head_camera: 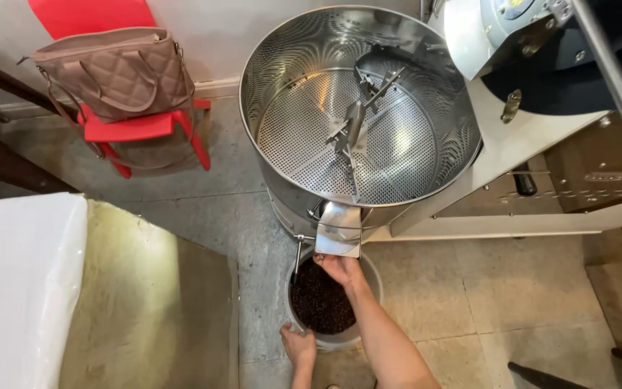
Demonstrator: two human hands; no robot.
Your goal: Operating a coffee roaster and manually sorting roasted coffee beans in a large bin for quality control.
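We look down on a white bucket (pixel 366 271) standing on the tiled floor (pixel 512 295), directly under the steel chute (pixel 338 229) that juts from the front of a round perforated cooling tray (pixel 282 50). The bucket is well filled with dark roasted coffee beans (pixel 319 299). There is open floor to the right of the bucket and in front of it; to the left a pale mat or board (pixel 152 302) lies near it, with a white covered surface (pixel 16 288) at the frame's left edge. Behind, well apart, a red chair (pixel 138 128) carries a quilted beige handbag (pixel 116 68). The tray's stirring arms (pixel 358 115) sit at its centre, and the roaster body (pixel 527 137) rises at the right.

Both our forearms reach up from the bottom edge. The right arm stretches forward over the bucket, the wrist above the beans, and the right hand (pixel 340 269) meets the lower lip of the chute, fingers partly curled against or just under its edge; we cannot tell whether it truly grips the metal. The left hand (pixel 298 346) sits lower, at the near-left rim of the bucket, fingers bent around the rim so that it appears to hold the bucket there.

The chute's mouth hangs just above the beans, close to the bucket's far rim.
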